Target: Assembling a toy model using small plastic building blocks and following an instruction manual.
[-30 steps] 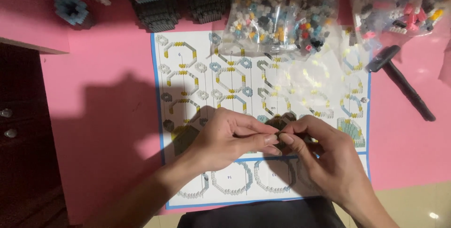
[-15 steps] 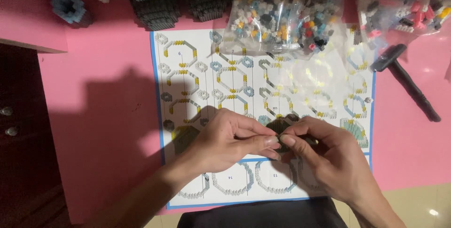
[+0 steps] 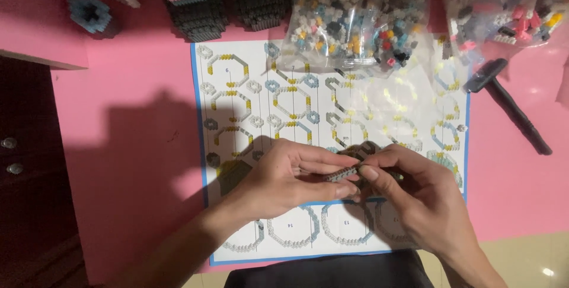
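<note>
My left hand (image 3: pixel 284 178) and my right hand (image 3: pixel 415 196) meet over a printed instruction sheet (image 3: pixel 249 92) with a blue border and octagon ring diagrams. Between the fingertips of both hands is a small grey strip of tiny building blocks (image 3: pixel 341 174), pinched from each end. More of the piece lies behind my fingers, hidden. The sheet rests on a pink table surface (image 3: pixel 136 139).
Clear bags of small coloured blocks (image 3: pixel 349 21) lie at the sheet's top edge, with another bag (image 3: pixel 510 9) at top right. Dark stacked block builds (image 3: pixel 195 3) stand at top left, a small blue block piece (image 3: pixel 89 12) beside them. A black hammer-like tool (image 3: pixel 510 107) lies right.
Both hands stay pinched on the small block strip with only slight finger shifts. The view has drifted a little; nothing else has moved.
</note>
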